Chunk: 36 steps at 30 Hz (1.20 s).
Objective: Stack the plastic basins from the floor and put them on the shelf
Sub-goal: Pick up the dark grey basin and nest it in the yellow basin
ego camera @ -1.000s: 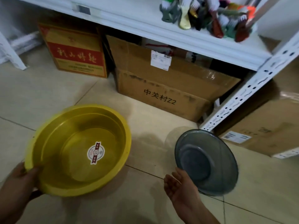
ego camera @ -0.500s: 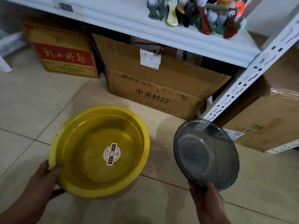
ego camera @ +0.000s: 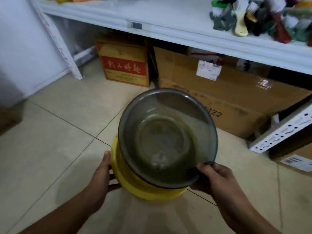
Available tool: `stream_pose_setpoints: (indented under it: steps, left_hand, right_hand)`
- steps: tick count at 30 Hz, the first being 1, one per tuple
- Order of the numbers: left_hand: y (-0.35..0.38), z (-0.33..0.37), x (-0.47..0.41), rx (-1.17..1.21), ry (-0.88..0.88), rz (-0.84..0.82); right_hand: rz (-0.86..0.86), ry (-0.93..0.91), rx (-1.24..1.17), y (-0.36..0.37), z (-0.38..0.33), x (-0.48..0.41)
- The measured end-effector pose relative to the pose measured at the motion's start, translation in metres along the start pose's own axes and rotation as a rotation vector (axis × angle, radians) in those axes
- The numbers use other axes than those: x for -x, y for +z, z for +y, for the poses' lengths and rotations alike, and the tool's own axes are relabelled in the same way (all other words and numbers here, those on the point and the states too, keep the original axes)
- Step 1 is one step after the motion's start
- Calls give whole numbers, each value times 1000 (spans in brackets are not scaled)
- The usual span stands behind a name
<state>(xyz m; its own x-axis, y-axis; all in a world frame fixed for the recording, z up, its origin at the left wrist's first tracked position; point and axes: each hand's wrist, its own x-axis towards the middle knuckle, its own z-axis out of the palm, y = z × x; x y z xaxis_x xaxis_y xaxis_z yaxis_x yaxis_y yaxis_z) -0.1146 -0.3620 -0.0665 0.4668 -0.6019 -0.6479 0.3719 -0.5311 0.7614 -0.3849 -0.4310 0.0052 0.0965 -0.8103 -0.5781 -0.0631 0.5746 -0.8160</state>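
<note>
Grey basin (ego camera: 167, 141) now over yellow basin (ego camera: 152, 190), tiled floor (ego camera: 55, 144)

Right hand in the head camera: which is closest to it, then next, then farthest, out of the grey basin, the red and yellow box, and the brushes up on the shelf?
From the right hand:
1. Grey basin, held in it.
2. Red and yellow box, under the shelf, far left.
3. Brushes, on top of the shelf, upper right.

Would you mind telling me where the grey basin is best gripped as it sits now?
At its thin rim, from the near right side, where the right hand already pinches it. The grey basin tilts over the yellow basin, so its smooth rounded wall offers no hold.
</note>
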Motion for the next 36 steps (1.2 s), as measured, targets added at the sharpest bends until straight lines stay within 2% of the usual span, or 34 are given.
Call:
stream_pose_setpoints:
  steps: [9,15,19,24,30,36]
  left_hand:
    - [-10,-2,4,-89,72,-83]
    - [-7,-3,0,-158,140,-84]
    - [-8,-4,-3,-167,140,-78]
    - [-9,-6,-4,-209,167,-99]
    - [-6,-6,-4,-207,196,-105]
    - [-4,-7,-8,-198,222,-88]
  right_hand:
    - [-19,87,304,34,15,-35]
    - [-232,201,604,29,8,-42]
    - [-273,197,693,21,9,-42]
    - [-179,104,724,7,9,-44]
    - [109,-58,675,-15,14,-55]
    - [155,-24,605,-13,20,-63]
